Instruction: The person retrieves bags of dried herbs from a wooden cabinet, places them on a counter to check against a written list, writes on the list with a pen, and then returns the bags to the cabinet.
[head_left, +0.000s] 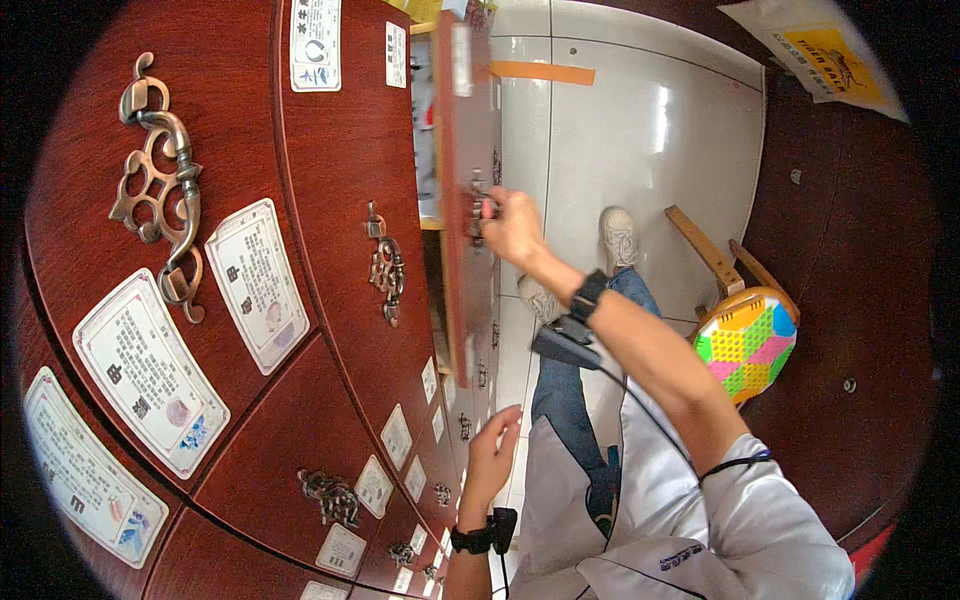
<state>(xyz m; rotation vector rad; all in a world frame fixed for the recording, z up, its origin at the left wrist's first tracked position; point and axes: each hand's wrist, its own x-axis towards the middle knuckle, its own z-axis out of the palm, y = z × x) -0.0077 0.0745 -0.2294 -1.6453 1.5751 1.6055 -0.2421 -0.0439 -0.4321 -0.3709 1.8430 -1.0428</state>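
My right hand (514, 225) grips the ornate metal pull handle (477, 210) on the front of a reddish-brown wooden drawer (459, 300). The drawer stands pulled out of the cabinet, and blur softens its front. A pale liner or packet and a bit of red show inside, but the contents (424, 127) are hard to make out. Lower down, my left hand (491, 457) is held beside the cabinet fronts, fingers slightly bent and nothing in it. Both wrists carry black straps with small devices.
Labelled drawer fronts (345, 135) with metal handles (386, 270) fill the left side. A stool with a multicoloured seat (750, 345) stands on the right, by a dark wooden panel (847, 247). A printed bag (825, 60) lies top right. Orange tape (544, 72) marks the tiled floor (600, 135).
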